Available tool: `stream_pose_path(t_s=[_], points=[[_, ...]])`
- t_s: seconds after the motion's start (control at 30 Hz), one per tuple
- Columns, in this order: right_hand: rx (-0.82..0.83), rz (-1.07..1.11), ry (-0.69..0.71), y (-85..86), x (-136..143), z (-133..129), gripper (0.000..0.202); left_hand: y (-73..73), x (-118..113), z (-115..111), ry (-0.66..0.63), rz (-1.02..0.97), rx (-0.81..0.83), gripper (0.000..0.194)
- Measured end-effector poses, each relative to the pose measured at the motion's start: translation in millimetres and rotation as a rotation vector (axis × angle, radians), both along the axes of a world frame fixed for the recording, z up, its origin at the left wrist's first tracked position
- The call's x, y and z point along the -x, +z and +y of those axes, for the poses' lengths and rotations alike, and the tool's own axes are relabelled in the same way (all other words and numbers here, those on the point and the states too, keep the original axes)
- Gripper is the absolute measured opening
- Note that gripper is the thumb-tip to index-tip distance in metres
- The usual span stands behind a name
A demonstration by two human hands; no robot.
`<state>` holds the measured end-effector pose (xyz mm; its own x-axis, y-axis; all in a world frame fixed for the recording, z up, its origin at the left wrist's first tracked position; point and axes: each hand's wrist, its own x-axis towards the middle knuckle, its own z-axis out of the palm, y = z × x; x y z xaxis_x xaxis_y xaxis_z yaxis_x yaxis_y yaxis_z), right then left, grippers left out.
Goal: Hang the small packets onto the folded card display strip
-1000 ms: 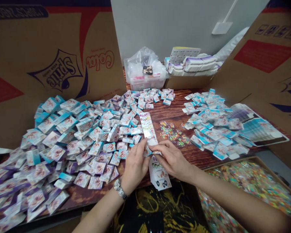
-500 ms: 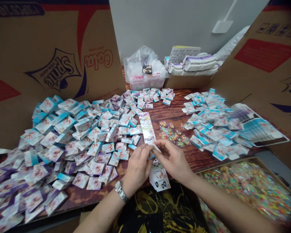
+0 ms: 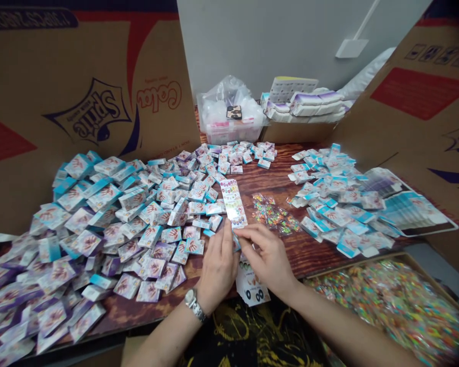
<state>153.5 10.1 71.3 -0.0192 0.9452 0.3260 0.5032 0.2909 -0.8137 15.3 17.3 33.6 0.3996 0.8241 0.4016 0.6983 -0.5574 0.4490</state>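
Both hands meet at the table's front edge over a small white-and-blue box [image 3: 236, 244], mostly hidden by the fingers. My left hand [image 3: 219, 260], a watch [image 3: 194, 304] on its wrist, holds the box's left side with fingers pressed together. From the right, my right hand [image 3: 266, 259] pinches the box near its upper end. Beneath my hands lies a stack of printed leaflets [image 3: 252, 288] with pictures of rings. Just beyond the fingertips is a long printed strip [image 3: 232, 202]. Small clear packets of colourful pieces [image 3: 273, 214] lie right of the strip.
A large heap of small boxes [image 3: 110, 219] covers the left side. Box sleeves [image 3: 338, 199] pile up on the right, beside a tray of flat sleeves [image 3: 413, 209]. At lower right is a carton of colourful packets [image 3: 390, 300]. Large cardboard boxes [image 3: 87, 76] stand behind.
My left fingers have straightened and lie along the box's side. My right fingertips have shifted slightly left and down on it. The camera view has tilted a little.
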Motion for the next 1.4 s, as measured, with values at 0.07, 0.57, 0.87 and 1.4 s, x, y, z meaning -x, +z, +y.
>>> stream_pose_path(t_s=[0.07, 0.57, 0.87, 1.4], points=[[-0.130, -0.080, 0.013, -1.9, 5, -7, 0.032, -0.3, -3, -1, 0.030, 0.019, -0.003, 0.070], [-0.013, -0.616, 0.437, -31.8, -65, 80, 0.055, 56.5, 63, 108, 0.243, 0.288, -0.131, 0.072], [-0.037, -0.896, 0.577, -74.8, -64, 85, 0.066, 33.5, 43, 47, 0.017, -0.093, 0.089, 0.040], [-0.106, -0.750, 0.472, -66.1, -68, 73, 0.034, 3.1, 1, -20, -0.145, -0.844, 1.272, 0.039]])
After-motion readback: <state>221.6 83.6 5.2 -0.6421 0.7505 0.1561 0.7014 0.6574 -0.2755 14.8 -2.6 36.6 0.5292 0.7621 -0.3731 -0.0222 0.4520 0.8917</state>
